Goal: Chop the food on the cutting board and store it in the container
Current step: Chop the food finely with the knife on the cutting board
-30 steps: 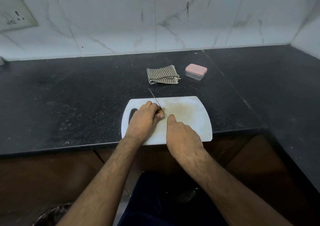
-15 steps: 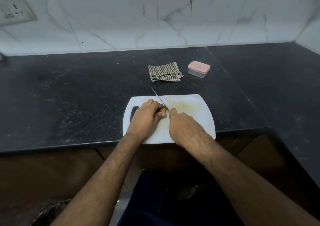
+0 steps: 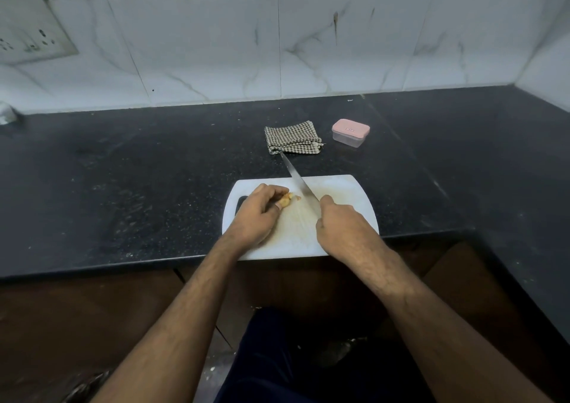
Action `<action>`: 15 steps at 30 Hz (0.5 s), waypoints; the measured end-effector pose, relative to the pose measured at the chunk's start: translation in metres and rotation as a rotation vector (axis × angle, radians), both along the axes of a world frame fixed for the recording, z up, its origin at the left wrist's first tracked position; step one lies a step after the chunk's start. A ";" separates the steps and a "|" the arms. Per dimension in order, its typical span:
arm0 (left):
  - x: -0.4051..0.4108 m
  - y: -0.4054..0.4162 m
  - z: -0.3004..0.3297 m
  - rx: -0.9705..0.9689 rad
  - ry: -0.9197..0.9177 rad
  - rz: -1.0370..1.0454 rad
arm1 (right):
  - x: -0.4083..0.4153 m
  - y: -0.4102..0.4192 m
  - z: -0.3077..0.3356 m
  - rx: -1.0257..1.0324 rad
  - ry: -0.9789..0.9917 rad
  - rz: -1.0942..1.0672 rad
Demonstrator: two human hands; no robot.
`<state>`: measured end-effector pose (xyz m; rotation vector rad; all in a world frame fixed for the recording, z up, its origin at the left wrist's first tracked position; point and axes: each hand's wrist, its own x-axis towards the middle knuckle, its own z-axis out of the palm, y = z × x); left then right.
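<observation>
Left hand (image 3: 258,214) pinches food (image 3: 286,201) on board (image 3: 345,189); right hand (image 3: 342,226) grips knife (image 3: 298,183), blade just beside. Tuck fingertips; cut close. Container (image 3: 351,132) lidded, well beyond.

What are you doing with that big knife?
A person is chopping food on a white cutting board. The left hand holds a small yellowish piece of food, and the right hand grips the knife beside it. The pink-lidded container waits shut behind, next to a checked cloth.
</observation>
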<state>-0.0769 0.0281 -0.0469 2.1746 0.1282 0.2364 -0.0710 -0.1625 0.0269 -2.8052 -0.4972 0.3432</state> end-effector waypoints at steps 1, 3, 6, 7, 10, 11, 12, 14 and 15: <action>0.000 0.000 0.000 0.000 -0.005 0.002 | -0.002 0.001 -0.001 0.000 0.007 0.003; -0.001 0.000 0.000 0.005 -0.020 0.008 | -0.005 0.004 0.000 0.009 0.031 0.005; -0.002 -0.001 -0.001 0.010 -0.040 0.019 | -0.011 0.009 0.001 0.043 0.105 -0.002; -0.002 -0.001 -0.001 0.010 -0.042 0.022 | -0.012 0.011 0.001 0.053 0.130 -0.006; -0.002 0.000 0.000 0.025 -0.050 0.016 | -0.011 0.013 0.002 0.065 0.155 -0.014; -0.002 0.001 0.000 0.026 -0.059 0.015 | -0.011 0.014 0.002 0.064 0.158 -0.012; -0.002 0.001 0.001 0.023 -0.066 0.015 | -0.011 0.014 0.002 0.062 0.162 -0.011; -0.002 0.002 0.001 0.018 -0.067 0.024 | -0.011 0.015 0.002 0.058 0.172 -0.013; -0.002 0.002 0.001 0.013 -0.062 0.026 | -0.011 0.015 0.001 0.057 0.175 -0.018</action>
